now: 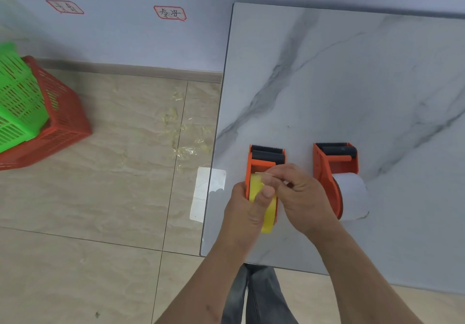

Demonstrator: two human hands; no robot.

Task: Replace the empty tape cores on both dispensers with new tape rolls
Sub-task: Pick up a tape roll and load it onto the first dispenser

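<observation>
Two orange tape dispensers lie on a marble-patterned table (352, 84). The left dispenser (261, 158) carries a yellow tape roll (267, 220). My left hand (247, 208) grips that roll and the dispenser's rear, thumb across the roll's top. My right hand (299, 195) pinches the thin free end of the yellow tape just above the roll, near the dispenser's black roller. The right dispenser (332, 170) holds a white tape roll (353, 197) and nothing touches it.
The table's left edge (216, 147) runs beside a tiled floor strewn with crumpled clear tape scraps (181, 137). A white sheet (201, 192) lies by that edge. A green basket (17, 97) stacked in a red basket (63, 122) stands at far left. My legs (256, 296) are below the table.
</observation>
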